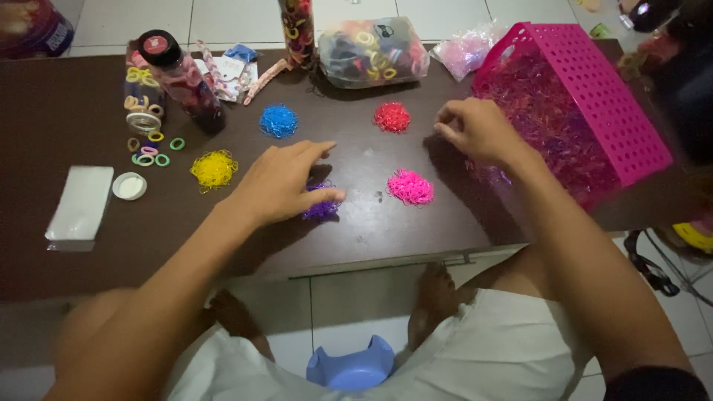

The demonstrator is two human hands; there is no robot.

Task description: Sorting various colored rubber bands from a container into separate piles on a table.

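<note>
Table [89, 260] dark brown, tiny rubber bands sorted in piles. Yellow pile [214, 169] toward left edge. Left hand [286, 182] flat over purple pile [321, 206] near front edge, fingers loosely together, touching it. Pink pile [410, 186] just right. Right hand [479, 130] fingers curled, pinching at mixed bands spilling from pink basket [594, 96], right edge.

Clear plastic bag [373, 50] at the far edge of the brown table [74, 245], lumpy, stuffed with mixed-colour hair ties; small clear bag [466, 49] of pink bits just beside it, against the pink basket [594, 96]; tall clear tube [298, 31] of coloured ties upright left of the big bag; dark bottle [182, 78] with black cap and round red label, tilted, far left; open clear jar [143, 100] beside it; flat white packet [80, 202] near the left edge.
</note>
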